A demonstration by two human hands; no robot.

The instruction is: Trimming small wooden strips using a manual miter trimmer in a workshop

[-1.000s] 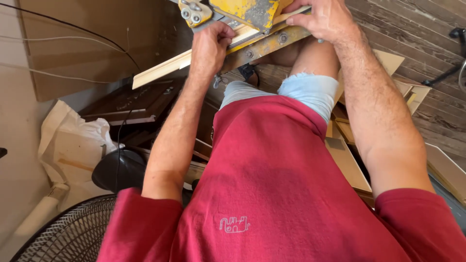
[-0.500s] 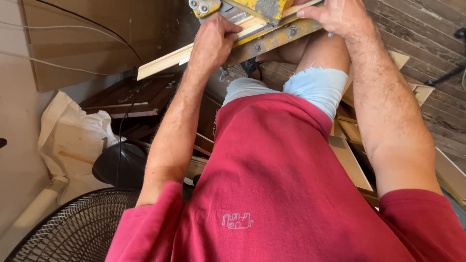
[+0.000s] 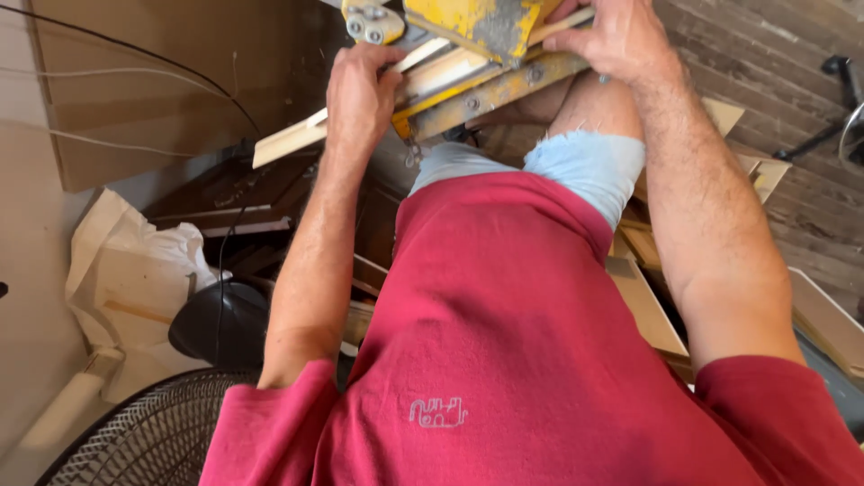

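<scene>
Floor: dark weathered wood planks point(image 3: 774, 81) at upper right. Left side: pale floor surface point(image 3: 27, 270) with a brown board point(image 3: 135, 99) leaning above it. Lower left: black fan grille point(image 3: 135, 441), crumpled white sheeting point(image 3: 126, 270). Lighting: daylight, diffuse.

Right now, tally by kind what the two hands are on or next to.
Hands: 2, left hand and right hand
Pale wooden strip: 1, under the left hand's grip
Yellow tool: 1, over the strip
Yellow metal rail: 1, beside the right hand
Total: 5
</scene>
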